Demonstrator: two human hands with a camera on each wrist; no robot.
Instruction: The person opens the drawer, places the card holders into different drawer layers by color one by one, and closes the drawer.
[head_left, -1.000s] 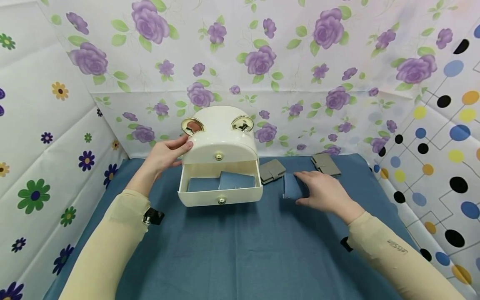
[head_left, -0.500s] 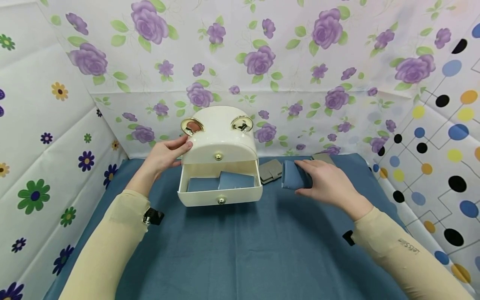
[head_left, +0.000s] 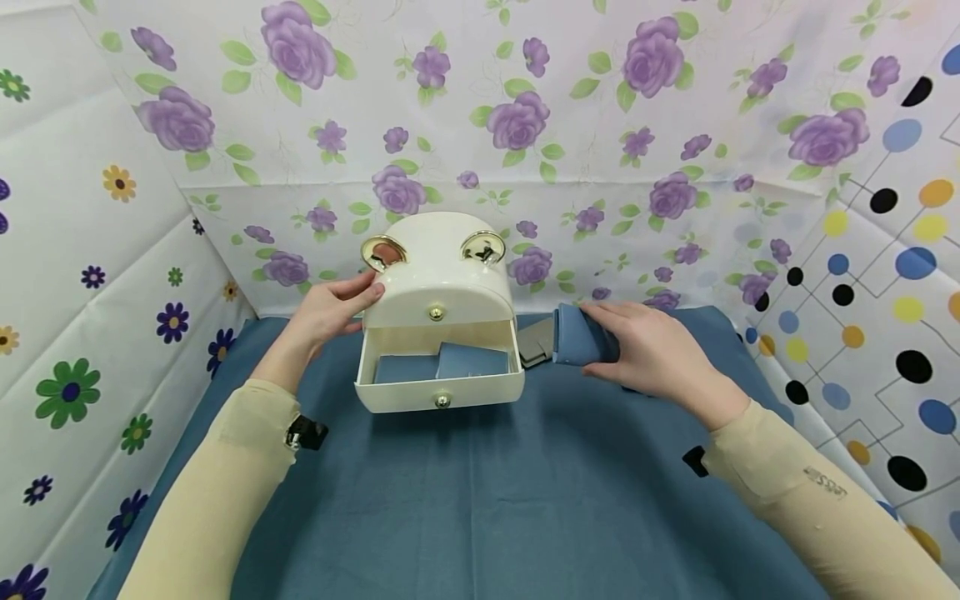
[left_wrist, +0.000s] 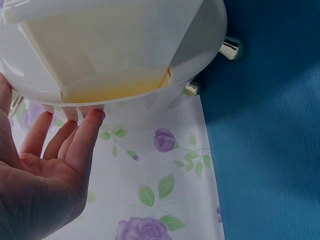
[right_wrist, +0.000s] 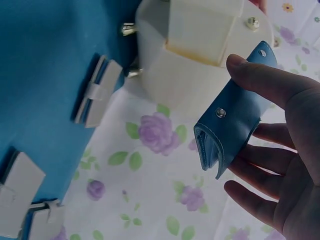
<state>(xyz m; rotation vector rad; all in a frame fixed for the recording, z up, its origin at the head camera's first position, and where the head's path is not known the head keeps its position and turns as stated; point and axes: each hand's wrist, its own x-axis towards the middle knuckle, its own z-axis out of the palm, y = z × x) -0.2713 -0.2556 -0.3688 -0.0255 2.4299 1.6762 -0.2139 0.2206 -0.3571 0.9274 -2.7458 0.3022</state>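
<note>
1. Blue wallet (head_left: pixel 581 335) is in the right hand (head_left: pixel 648 346), at that hand's inner side, facing the left hand (head_left: pixel 333 312) and held up off the tabletop (head_left: pixel 472 483).
2. What counts most, I'd judge, is the sideways gap: the open drawer (head_left: pixel 405 398) lies between the two hands, leftward of the right hand and a little nearer the person. The right hand alone has the wallet; the left is well apart from it, beyond the white cabinet (head_left: pixel 442 283).
3. From the right wrist, the wallet's long axis slants across the fingers instead of running along them, its far end tipped towards the cabinet.
4. The right hand pinches it, thumb over the studded face and fingers behind. The left hand grips the cabinet's left side, thumb towards the front, fingertips against the shell.
5. It looks like smooth, dark blue leather, folded over on itself, with pale stitching along the edge and two round metal studs (right_wrist: pixel 220 113). The end nearest the wrist camera gapes, showing layers inside. I can't tell whether anything is in it.
6. Two blue pieces (head_left: pixel 472 360) of similar colour lie in the drawer, between the hands. One grey wallet (head_left: pixel 535 343) rests just left of the right hand, partly covered by the blue one.
</note>
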